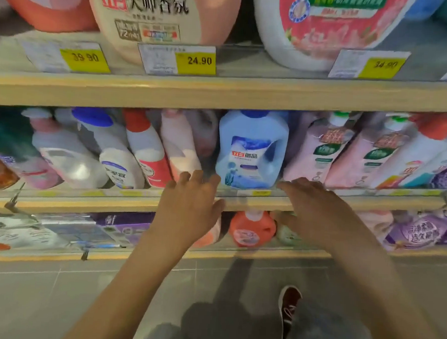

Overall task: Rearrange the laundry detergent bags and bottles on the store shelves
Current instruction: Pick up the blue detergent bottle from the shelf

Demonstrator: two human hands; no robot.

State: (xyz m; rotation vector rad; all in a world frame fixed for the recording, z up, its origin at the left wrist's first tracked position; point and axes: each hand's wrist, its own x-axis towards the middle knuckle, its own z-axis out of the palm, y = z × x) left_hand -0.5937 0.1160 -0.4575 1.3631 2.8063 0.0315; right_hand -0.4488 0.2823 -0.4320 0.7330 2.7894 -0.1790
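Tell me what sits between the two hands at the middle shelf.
Head view: the blue bottle stands between the left hand and right hand, with the shelf rail and a yellow tag just below it.

A shop: price tags [196, 60] on stocked shelves [221, 93].

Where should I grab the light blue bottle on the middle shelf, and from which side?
Probably by its lower body, coming from the front, left hand and right hand on either flank. The blue bottle stands upright, label out, its cap tucked under the shelf board above, so the top looks hard to reach.
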